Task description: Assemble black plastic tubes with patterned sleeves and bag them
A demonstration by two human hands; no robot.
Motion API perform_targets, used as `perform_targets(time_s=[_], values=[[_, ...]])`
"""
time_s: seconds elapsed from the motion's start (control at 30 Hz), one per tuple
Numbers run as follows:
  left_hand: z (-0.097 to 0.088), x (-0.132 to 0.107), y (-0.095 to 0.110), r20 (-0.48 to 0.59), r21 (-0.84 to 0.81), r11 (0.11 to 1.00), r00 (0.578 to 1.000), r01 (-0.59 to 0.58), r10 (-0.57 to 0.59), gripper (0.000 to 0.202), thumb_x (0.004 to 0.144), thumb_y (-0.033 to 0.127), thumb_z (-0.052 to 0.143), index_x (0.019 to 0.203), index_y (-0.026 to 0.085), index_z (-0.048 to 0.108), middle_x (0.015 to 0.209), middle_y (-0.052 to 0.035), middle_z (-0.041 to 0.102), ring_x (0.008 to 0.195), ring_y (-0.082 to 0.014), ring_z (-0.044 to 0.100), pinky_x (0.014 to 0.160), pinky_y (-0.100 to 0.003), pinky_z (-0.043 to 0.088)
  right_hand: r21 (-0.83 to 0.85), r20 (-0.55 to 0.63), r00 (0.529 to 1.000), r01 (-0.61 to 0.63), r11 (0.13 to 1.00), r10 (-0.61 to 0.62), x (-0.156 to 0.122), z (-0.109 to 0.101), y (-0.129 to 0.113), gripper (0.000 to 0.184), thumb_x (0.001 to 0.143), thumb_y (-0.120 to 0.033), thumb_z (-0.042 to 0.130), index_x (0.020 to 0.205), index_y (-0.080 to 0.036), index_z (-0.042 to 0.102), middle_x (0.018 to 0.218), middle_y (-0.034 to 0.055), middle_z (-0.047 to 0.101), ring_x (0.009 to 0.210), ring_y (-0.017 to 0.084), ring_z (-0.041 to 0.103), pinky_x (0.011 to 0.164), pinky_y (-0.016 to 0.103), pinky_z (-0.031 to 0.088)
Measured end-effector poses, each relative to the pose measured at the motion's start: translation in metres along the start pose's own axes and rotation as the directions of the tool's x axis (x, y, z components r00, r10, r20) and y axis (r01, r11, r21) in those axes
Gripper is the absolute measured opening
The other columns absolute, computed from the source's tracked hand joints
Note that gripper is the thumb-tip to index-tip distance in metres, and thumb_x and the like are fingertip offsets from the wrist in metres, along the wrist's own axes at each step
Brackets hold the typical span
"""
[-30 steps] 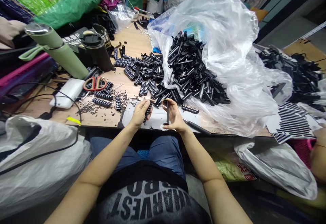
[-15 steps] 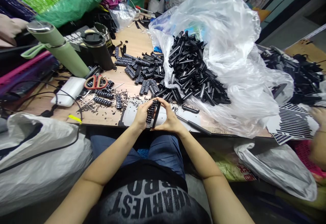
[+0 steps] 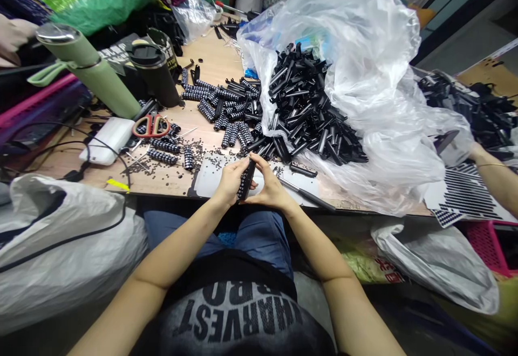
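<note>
Cylinder [image 3: 243, 186], black with small white characters, sat at the edge of the desk [image 3: 172, 183], pinched by fingers of the left hand [image 3: 227, 182], while the right hand's [image 3: 272, 187] fingers pinched a black strip [image 3: 251, 171] against it!

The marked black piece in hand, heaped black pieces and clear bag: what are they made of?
Marked piece: perhaps plastic, by its straight edges; finish unclear.
Heaped pieces: likely moulded plastic; repeated shapes, glossy highlights.
Bag: seemingly thin plastic film; translucent, wrinkled, shiny.
</note>
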State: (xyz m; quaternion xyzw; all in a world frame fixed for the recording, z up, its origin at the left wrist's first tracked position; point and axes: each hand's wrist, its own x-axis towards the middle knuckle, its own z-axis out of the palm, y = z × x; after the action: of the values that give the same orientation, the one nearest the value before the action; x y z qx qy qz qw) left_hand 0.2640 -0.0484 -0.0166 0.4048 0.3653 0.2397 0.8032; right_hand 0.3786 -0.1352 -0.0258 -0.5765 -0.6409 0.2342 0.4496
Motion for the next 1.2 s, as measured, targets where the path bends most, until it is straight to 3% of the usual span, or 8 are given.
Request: perform_targets(time_s=[0.23,0.37,0.47,0.53,0.67,0.8,0.97,1.2], values=[[-0.003,0.004,0.0,0.015,0.039,0.991,0.992,-0.128,0.127,0.051,0.079,0.058,0.062,0.103,0.014,0.064,0.06,0.0013,0.055,0.037,-0.0076,0.044,0.033,-0.02,0.033,-0.018,-0.079,0.996,-0.043,0.999,0.041,-0.003,-0.008,0.0,0.118,0.055,-0.055,0.084,0.148,-0.026,0.018,0.152,0.0135,0.027,0.142,0.03,0.027,0.115,0.048,0.031],[-0.011,0.001,-0.006,0.121,0.266,0.908,0.946,-0.322,0.3,0.041,0.069,0.051,0.076,0.081,0.013,0.067,0.061,0.0,0.057,0.047,-0.0086,0.048,0.042,-0.019,0.036,-0.105,-0.106,0.994,-0.012,0.994,0.001,-0.009,-0.013,-0.001,0.115,0.057,-0.052,0.084,0.149,-0.028,0.02,0.152,0.011,0.029,0.144,0.031,0.022,0.119,0.05,0.021],[-0.018,-0.003,-0.01,0.188,0.343,0.808,0.878,-0.479,0.44,0.034,0.066,0.043,0.08,0.071,0.013,0.066,0.062,-0.0002,0.059,0.055,-0.0105,0.051,0.051,-0.021,0.041,0.064,-0.074,0.996,-0.045,0.997,0.05,-0.013,-0.016,-0.004,0.123,0.052,-0.056,0.085,0.15,-0.029,0.016,0.156,0.0106,0.023,0.144,0.031,0.021,0.117,0.05,0.025],[-0.022,-0.004,-0.011,0.227,0.329,0.779,0.846,-0.534,0.483,0.03,0.069,0.04,0.078,0.071,0.013,0.066,0.062,-0.0002,0.059,0.055,-0.0104,0.051,0.052,-0.021,0.041,0.255,-0.092,0.988,-0.098,0.962,0.125,-0.012,-0.018,-0.006,0.109,0.058,-0.058,0.081,0.147,-0.03,0.025,0.151,0.0106,0.033,0.139,0.029,0.033,0.11,0.045,0.036],[-0.028,0.002,-0.018,0.372,0.317,0.69,0.754,-0.651,0.541,0.018,0.076,0.031,0.074,0.078,0.014,0.068,0.076,-0.0039,0.067,0.066,-0.0131,0.06,0.062,-0.023,0.046,0.531,-0.119,0.906,-0.288,0.797,0.407,-0.004,-0.023,-0.009,0.046,0.08,-0.06,0.06,0.107,-0.023,0.064,0.096,0.0034,0.065,0.084,0.014,0.062,0.069,0.025,0.051],[-0.032,0.015,-0.038,0.42,0.329,0.612,0.692,-0.719,0.587,0.015,0.079,0.031,0.07,0.081,0.016,0.069,0.084,-0.0064,0.07,0.078,-0.016,0.065,0.074,-0.026,0.05,0.674,0.075,0.79,-0.49,0.554,0.608,0.001,-0.022,-0.009,0.04,0.069,-0.055,0.072,0.067,-0.017,0.058,0.053,-0.0073,0.045,0.043,0.003,0.036,0.039,0.016,0.029],[-0.037,0.023,-0.058,0.447,0.396,0.559,0.684,-0.729,0.576,0.015,0.082,0.032,0.066,0.083,0.017,0.07,0.086,-0.0081,0.071,0.079,-0.0171,0.066,0.075,-0.028,0.051,0.704,0.256,0.677,-0.62,0.347,0.69,-0.001,-0.015,-0.005,0.04,0.064,-0.048,0.076,0.065,-0.019,0.049,0.04,-0.0123,0.038,0.031,0.0,0.022,0.03,0.013,0.011],[-0.041,0.024,-0.065,0.494,0.434,0.414,0.596,-0.8,0.633,0.009,0.084,0.024,0.062,0.087,0.018,0.068,0.087,-0.007,0.072,0.082,-0.0171,0.068,0.077,-0.027,0.052,0.711,0.24,0.638,-0.629,0.315,0.732,0.002,-0.014,-0.008,0.035,0.064,-0.04,0.074,0.061,-0.018,0.047,0.034,-0.0102,0.044,0.025,0.0,0.024,0.026,0.012,0.014]])
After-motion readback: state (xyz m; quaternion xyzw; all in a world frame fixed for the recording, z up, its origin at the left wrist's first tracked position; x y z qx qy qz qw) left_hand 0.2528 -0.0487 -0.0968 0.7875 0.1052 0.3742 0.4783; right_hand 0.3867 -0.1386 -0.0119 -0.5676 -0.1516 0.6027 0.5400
